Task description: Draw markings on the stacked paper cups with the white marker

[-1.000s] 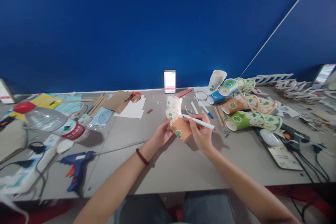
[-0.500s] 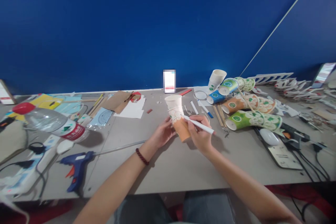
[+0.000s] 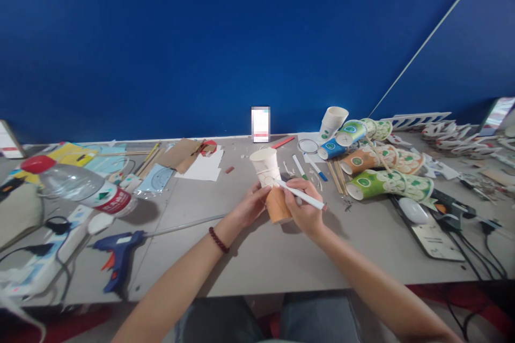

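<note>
My left hand (image 3: 254, 204) is closed round the left side of two paper cups joined end to end. The white cup (image 3: 264, 159) points away from me with its open mouth up, and the orange cup (image 3: 277, 208) is nearer, its base towards me. In my right hand (image 3: 308, 206) is a white marker pen (image 3: 302, 193), pinched like a pencil. Its tip meets the cups near the joint, though the exact contact is too small to make out. Part of the right hand also rests against the orange cup.
Decorated joined cups (image 3: 378, 185) and a stack of white cups (image 3: 333, 123) stand at the right. Loose markers (image 3: 300, 166) and sticks (image 3: 336, 177) lie near them. On the left are a blue glue gun (image 3: 118, 257), a water bottle (image 3: 84, 187) and a power strip (image 3: 52, 257).
The cups have tilted and turned slightly in my left hand, with the white mouth shifting a little left. My left thumb has come further onto the cups. The marker has moved slightly lower.
</note>
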Tool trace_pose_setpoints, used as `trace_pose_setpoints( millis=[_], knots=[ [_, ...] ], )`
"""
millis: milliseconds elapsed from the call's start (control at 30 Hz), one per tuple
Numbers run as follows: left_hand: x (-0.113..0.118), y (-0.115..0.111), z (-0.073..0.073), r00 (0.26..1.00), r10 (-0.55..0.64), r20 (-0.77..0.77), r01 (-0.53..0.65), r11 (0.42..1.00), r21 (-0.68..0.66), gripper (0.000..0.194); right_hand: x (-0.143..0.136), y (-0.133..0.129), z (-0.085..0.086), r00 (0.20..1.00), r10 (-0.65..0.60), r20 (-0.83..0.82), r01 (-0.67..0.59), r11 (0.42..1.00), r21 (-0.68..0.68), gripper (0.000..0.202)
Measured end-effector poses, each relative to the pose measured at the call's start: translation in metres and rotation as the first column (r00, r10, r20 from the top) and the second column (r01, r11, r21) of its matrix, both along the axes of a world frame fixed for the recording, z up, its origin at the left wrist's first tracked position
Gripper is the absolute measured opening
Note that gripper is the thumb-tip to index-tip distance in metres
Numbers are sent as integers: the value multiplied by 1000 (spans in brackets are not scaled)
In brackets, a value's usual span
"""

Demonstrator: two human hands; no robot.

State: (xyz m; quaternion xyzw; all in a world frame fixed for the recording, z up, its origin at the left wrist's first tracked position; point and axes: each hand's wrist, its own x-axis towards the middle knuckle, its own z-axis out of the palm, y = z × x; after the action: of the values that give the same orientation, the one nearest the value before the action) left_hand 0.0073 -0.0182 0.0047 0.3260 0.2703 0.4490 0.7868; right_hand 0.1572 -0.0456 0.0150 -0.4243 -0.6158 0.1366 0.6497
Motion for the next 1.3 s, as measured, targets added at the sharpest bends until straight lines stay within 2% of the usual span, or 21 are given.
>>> trace_pose_setpoints(
  millis=[133,433,1300],
  knots=[
    [-1,1,-1,1000,12,2,-12,1000,-10,40,1,1,-1,997,-67,47,69,997,-44,4],
    [-2,2,-2,1000,-13,1,13,1000,2,39,3,3,-1,991,-108,79,114,991,-76,3],
    [-3,5,-11,1000,-1,-25,0,1000,-12,40,4,5,-2,994,-64,86,77,986,-150,6]
  ],
)
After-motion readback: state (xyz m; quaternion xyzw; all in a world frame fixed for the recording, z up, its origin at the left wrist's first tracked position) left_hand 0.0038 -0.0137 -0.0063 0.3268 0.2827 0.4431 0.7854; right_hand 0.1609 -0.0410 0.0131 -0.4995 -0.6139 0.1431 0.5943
